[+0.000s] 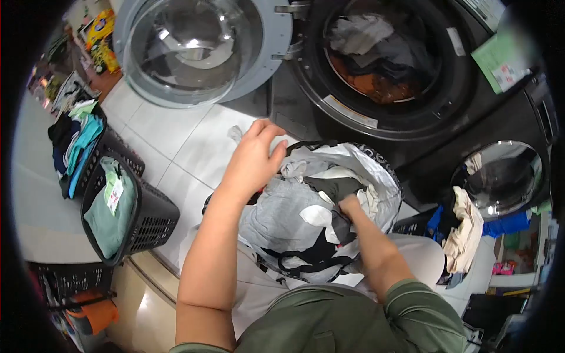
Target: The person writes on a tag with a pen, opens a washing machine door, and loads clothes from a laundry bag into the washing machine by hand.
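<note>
A laundry bag [385, 176] with a white lining and dark patterned outside sits between my legs, full of clothes. My right hand [349, 206] reaches into it with fingers closed on a dark grey garment [341, 225]. Beside that lies a light grey garment [273, 212] with white and black pieces around it. My left hand [259, 150] hovers over the bag's far left rim, thumb apart from loosely bent fingers, holding nothing visible. A small light grey cloth [235, 134] shows just left of that hand; I cannot tell what it rests on.
Ahead stands a front-load washer [376, 112] with clothes in its drum and its round glass door [182, 53] swung left. Dark baskets [150, 212] of clothes stand at left. Another machine's round door [503, 179] is at right, near a cream garment [465, 232].
</note>
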`<state>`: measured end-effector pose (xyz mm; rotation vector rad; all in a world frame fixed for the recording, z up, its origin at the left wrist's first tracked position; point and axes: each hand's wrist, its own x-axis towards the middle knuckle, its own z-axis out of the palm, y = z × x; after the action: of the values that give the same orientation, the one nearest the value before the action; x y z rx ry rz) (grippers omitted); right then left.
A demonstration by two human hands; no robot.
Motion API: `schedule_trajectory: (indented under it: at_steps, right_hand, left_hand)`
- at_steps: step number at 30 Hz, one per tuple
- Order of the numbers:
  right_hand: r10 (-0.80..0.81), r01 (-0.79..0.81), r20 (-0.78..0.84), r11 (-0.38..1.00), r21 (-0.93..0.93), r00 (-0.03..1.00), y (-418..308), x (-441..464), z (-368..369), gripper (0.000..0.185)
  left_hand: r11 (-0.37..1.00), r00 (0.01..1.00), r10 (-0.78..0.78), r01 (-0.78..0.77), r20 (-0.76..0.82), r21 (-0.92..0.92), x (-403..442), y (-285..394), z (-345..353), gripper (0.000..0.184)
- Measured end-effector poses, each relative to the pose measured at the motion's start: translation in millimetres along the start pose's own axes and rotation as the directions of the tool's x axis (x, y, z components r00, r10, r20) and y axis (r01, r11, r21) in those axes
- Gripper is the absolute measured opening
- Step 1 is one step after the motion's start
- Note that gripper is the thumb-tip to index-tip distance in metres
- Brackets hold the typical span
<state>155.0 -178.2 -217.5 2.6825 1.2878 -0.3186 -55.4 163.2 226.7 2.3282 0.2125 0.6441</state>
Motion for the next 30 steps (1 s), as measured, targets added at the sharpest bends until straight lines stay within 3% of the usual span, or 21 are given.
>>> schedule_trajectory:
  at_steps: [2, 4, 6, 8, 9, 10, 12, 14, 16, 17, 18, 19, 20, 21, 22, 24, 25, 27, 28, 29, 30]
  right_hand:
    - [0.324, -0.338, 0.116, 0.932, 0.133, 0.939, 0, -10, -142, 0.031]
    - [0.234, -0.256, 0.220, 0.964, 0.074, 0.947, 31, -18, -250, 0.026]
    - [0.339, -0.302, 0.037, 0.777, 0.552, 0.940, 15, -79, -387, 0.025]
    - [0.399, -0.274, -0.119, 0.790, 0.549, 0.909, -7, -121, -468, 0.020]
    - [0.402, -0.132, -0.319, 0.773, 0.620, 0.858, -2, -130, -470, 0.019]
    - [0.510, -0.114, -0.286, 0.617, 0.778, 0.812, -6, -137, -481, 0.020]
    - [0.454, 0.032, -0.109, 0.175, 0.984, 0.884, -17, -145, -501, 0.020]
    - [0.415, 0.235, -0.271, 0.136, 0.962, 0.868, -41, -165, -547, 0.018]
    - [0.405, 0.474, -0.481, 0.125, 0.871, 0.778, -56, -176, -590, 0.021]
    - [0.321, 0.481, -0.685, 0.522, 0.704, 0.654, -48, -153, -585, 0.022]
    - [0.143, 0.402, -0.830, 0.822, 0.403, 0.540, -42, -130, -576, 0.022]
    - [0.153, 0.281, -0.612, 0.785, 0.552, 0.776, -44, -126, -574, 0.021]
    - [0.141, 0.121, -0.333, 0.746, 0.655, 0.932, -58, -127, -584, 0.020]
    - [0.268, 0.038, -0.171, 0.439, 0.898, 0.948, -62, -139, -607, 0.018]
    - [0.262, 0.249, -0.290, 0.180, 0.952, 0.920, -53, -145, -627, 0.016]
    - [0.200, 0.393, -0.413, 0.135, 0.910, 0.888, -40, -156, -648, 0.015]
    - [0.210, 0.430, -0.426, 0.027, 0.902, 0.880, -47, -156, -649, 0.017]
    - [0.292, 0.298, -0.422, 0.387, 0.872, 0.858, -51, -139, -636, 0.019]
    - [0.335, 0.200, -0.430, 0.544, 0.815, 0.838, -51, -134, -632, 0.021]
    - [0.276, 0.095, -0.185, 0.309, 0.946, 0.943, -54, -140, -638, 0.021]
    - [0.197, 0.169, -0.207, 0.195, 0.966, 0.958, -58, -140, -639, 0.020]
  left_hand:
    - [1.000, 0.999, 0.024, -0.025, 0.048, 0.015, 2, 4, -2, 0.020]
    - [0.997, 0.994, 0.071, -0.073, 0.081, 0.024, 1, 13, -5, 0.020]
    - [0.998, 0.993, 0.062, -0.058, 0.102, -0.038, 0, 27, -8, 0.021]
    - [0.994, 0.992, 0.089, -0.082, 0.086, -0.073, -4, 37, -10, 0.021]
    - [0.993, 0.992, 0.098, -0.092, 0.077, -0.079, -5, 39, -11, 0.021]
    - [0.991, 0.992, 0.109, -0.103, 0.067, -0.087, -6, 42, -10, 0.022]
    - [0.986, 0.991, 0.123, -0.116, 0.050, -0.117, -6, 47, -6, 0.022]
    - [0.981, 0.991, 0.124, -0.115, 0.050, -0.154, -5, 49, -1, 0.022]
    - [0.968, 0.993, 0.071, -0.045, 0.098, -0.247, -7, 56, 2, 0.030]
    - [0.954, 0.994, 0.053, -0.021, 0.097, -0.300, -7, 58, 4, 0.033]
    - [0.938, 0.995, 0.034, -0.001, 0.089, -0.348, -6, 59, 3, 0.035]
    - [0.922, 0.992, 0.059, -0.010, 0.115, -0.388, -7, 60, 3, 0.039]
    - [0.904, 0.987, 0.084, -0.017, 0.140, -0.427, -10, 58, 5, 0.042]
    - [0.882, 0.982, 0.109, -0.023, 0.155, -0.471, -11, 57, 10, 0.045]
    - [0.895, 0.956, 0.198, -0.086, 0.217, -0.438, -15, 54, 19, 0.041]
    - [0.912, 0.850, 0.345, -0.204, 0.397, -0.355, -21, 51, 32, 0.034]
    - [0.985, 0.865, 0.164, -0.113, 0.475, -0.134, -19, 52, 35, 0.020]
    - [0.914, 0.978, -0.011, 0.094, 0.208, -0.394, -15, 55, 16, 0.019]
    - [0.833, 0.988, -0.127, 0.156, 0.090, -0.532, -12, 52, 6, 0.019]
    - [0.738, 0.986, -0.165, 0.096, -0.041, -0.668, -2, 37, -1, 0.020]
    - [0.640, 0.988, -0.132, 0.028, -0.074, -0.768, -1, 25, -3, 0.017]
